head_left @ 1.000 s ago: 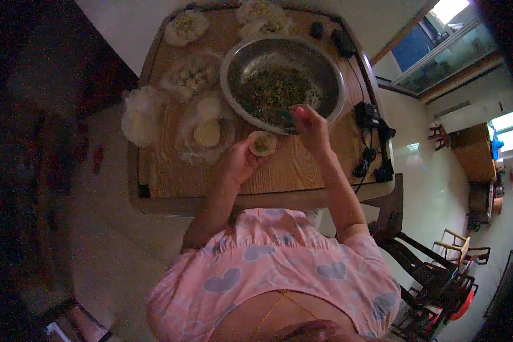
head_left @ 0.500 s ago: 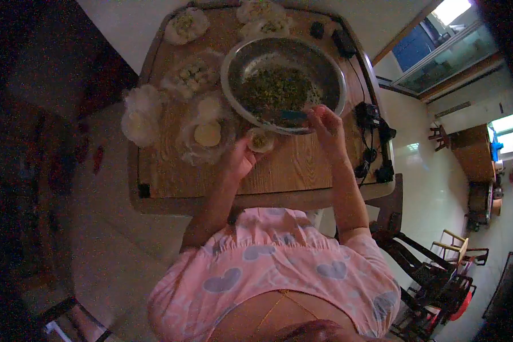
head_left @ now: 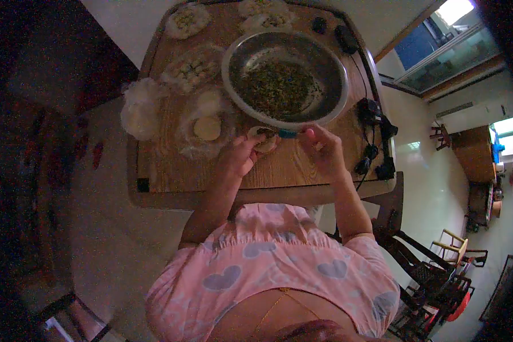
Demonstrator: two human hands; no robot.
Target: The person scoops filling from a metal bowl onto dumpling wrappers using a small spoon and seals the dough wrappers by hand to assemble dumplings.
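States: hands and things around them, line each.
Metal bowl, upright, part full of chopped filling
Left hand, holding pale wrapper
Pale wrapper, some filling on it
Right hand, holding teal utensil
Teal utensil, far end unclear
Pale disc, flat on plastic
Plastic bag, seal unclear

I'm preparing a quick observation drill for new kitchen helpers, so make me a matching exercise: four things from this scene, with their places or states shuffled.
1. large round silver metal bowl
2. small pale round dough piece
3. thin teal utensil
4. black boxy adapter

A. in the right hand
B. near the right edge of the wood-grain table
C. holding a large green chopped heap
D. in the left hand

Pairs: 1-C, 2-D, 3-A, 4-B
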